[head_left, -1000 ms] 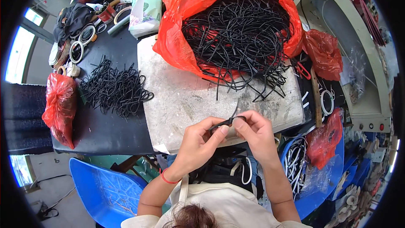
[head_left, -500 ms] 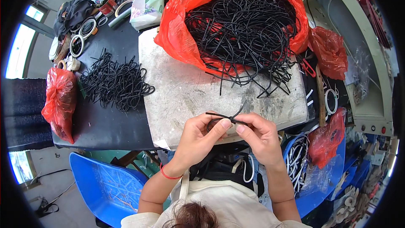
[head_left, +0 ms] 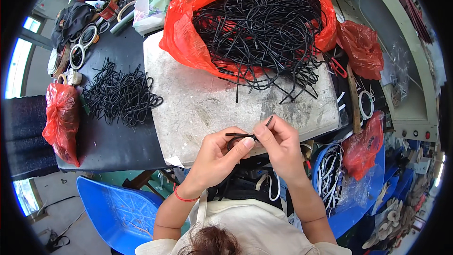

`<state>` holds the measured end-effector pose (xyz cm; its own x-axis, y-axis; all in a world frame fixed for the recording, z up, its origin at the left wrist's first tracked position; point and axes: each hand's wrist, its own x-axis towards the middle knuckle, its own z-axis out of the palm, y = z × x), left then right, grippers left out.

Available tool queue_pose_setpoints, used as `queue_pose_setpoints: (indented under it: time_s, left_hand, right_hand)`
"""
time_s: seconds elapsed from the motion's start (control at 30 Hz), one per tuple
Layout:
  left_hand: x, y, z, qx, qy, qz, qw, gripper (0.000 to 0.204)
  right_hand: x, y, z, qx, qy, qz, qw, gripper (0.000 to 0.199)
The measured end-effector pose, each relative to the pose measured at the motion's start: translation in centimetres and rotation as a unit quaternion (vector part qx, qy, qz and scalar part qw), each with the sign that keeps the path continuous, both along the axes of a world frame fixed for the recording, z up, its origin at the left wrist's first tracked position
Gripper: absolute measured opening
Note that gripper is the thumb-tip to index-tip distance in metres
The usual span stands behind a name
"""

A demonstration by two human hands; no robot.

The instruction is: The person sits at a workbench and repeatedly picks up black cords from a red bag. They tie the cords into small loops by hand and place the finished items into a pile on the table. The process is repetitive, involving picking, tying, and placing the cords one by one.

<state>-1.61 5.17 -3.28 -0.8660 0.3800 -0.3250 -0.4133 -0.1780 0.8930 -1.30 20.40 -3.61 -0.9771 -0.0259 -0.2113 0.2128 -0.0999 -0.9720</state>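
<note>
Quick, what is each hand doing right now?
Left hand: closed, pinching a short black cord between thumb and fingers.
Right hand: closed on the same black cord, bending it over the grey slab.

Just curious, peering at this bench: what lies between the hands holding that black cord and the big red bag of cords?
In the head view, mostly bare grey slab lies between the hands' cord and the red bag; a few loose cord ends spill onto it.

Both hands raised, left (head_left: 218, 153) and right (head_left: 278, 144) fingertips pinched together.
</note>
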Motion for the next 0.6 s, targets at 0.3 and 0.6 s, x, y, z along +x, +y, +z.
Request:
queue_pose_setpoints:
  time_s: [0.3, 0.6]
  left_hand:
    - [0.3, 1.9, -1.6, -0.338, 0.547, 0.096, 0.76, 0.011]
    - [0.4, 1.6, -2.0, -0.155, 0.191, 0.132, 0.96, 0.013]
  right_hand:
    - [-0.4, -0.4, -1.0, -0.049, -0.049, -0.087, 0.994, 0.033]
    - [0.0, 0.0, 0.4, -0.026, 0.018, 0.004, 0.999, 0.01]
